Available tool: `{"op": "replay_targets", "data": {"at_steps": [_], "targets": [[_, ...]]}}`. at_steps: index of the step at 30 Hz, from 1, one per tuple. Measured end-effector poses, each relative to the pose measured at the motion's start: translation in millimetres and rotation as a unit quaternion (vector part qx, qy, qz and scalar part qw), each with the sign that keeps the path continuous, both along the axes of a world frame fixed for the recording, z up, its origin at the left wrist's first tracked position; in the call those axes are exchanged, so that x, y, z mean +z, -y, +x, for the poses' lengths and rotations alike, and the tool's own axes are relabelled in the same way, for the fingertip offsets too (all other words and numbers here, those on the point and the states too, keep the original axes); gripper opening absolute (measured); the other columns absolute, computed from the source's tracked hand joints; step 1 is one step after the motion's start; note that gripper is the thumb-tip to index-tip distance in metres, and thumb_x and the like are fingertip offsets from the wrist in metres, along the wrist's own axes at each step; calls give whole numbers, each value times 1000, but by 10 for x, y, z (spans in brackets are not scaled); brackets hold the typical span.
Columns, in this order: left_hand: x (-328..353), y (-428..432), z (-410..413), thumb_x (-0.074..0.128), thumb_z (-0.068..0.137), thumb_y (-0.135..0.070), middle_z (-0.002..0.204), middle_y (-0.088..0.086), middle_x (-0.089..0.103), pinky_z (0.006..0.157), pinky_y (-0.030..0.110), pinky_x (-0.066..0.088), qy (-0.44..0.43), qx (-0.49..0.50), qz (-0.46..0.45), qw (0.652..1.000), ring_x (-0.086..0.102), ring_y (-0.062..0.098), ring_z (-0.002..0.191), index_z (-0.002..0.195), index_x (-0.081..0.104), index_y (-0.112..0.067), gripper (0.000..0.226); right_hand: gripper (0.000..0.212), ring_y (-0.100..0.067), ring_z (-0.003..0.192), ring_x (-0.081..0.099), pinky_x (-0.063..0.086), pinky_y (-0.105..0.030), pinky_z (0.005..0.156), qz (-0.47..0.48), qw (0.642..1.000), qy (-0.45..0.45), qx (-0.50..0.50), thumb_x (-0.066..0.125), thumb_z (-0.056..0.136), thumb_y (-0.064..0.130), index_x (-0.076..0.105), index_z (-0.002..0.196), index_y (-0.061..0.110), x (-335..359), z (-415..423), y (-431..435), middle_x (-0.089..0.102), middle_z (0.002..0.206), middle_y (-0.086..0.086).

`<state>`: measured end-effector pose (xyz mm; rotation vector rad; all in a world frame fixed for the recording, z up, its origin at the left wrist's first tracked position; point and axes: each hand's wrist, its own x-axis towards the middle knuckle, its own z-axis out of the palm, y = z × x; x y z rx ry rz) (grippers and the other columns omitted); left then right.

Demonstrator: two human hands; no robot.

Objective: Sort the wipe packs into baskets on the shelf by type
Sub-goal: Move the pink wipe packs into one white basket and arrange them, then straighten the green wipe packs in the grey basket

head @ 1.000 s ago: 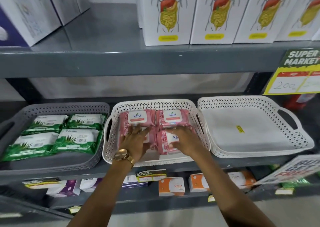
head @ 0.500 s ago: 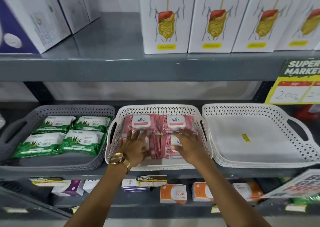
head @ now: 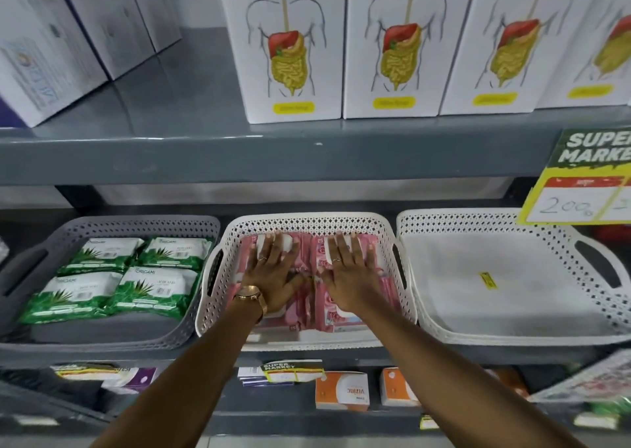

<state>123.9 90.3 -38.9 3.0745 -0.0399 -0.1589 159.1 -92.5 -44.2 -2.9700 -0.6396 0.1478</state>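
Observation:
Several pink wipe packs (head: pixel 307 311) lie side by side in the white middle basket (head: pixel 307 220). My left hand (head: pixel 275 273) rests flat on the left packs, fingers spread, a gold watch on its wrist. Over the right packs my right hand (head: pixel 351 273) lies flat the same way, a ring on one finger. Neither hand grips anything. Several green wipe packs (head: pixel 116 277) fill the grey basket (head: pixel 143 224) on the left. On the right stands another white basket (head: pixel 478 220) that holds only a small yellow sticker.
The shelf above (head: pixel 273 154) carries white boxes (head: pixel 290 45) with a digestive-tract drawing. A price sign (head: pixel 580 178) hangs at the upper right over the right basket's corner. Small orange and white boxes (head: pixel 341 391) stand on the lower shelf.
Both hands slid farther back over the pink packs, from the front pair onto the rear pair, and flattened out. The camera moved closer and tilted up.

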Motion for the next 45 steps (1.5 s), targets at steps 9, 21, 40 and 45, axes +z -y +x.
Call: {"op": "replay_targets", "data": {"at_steps": [9,21,40,45], "targets": [[15,-10,-10,23,95,-62,153,8,-30,114,48,-20,-16,-1,-20,1000,-27,26,141,149,-15,-31,73,65,-31,146,-22,-11,-53,118,-12,1000,-14,-2,13,99,50,-15,150,19,54,-20,2,-20,160,-5],[502,-1667,-728,24,99,-48,160,7,-10,113,41,-16,155,-7,-45,987,-14,26,146,153,9,-19,63,58,-32,149,-9,1,-48,123,244,967,75,19,32,101,37,20,151,12,693,-889,-1981,-1,162,-12],[38,-3512,-1180,15,101,-50,151,10,-37,115,45,-20,-133,33,-46,989,-35,27,138,148,-20,-27,63,71,-30,143,-30,-17,-58,114,-15,982,-182,47,21,98,56,-17,149,24,250,-1165,-3140,-27,158,0],[60,-3524,-1165,18,100,-52,153,8,-32,114,46,-20,-102,14,-35,994,-31,28,140,149,-19,-23,67,69,-32,144,-26,-18,-57,113,9,989,-149,22,21,98,55,-5,152,22,220,-1096,-3178,-22,159,-2]]}}
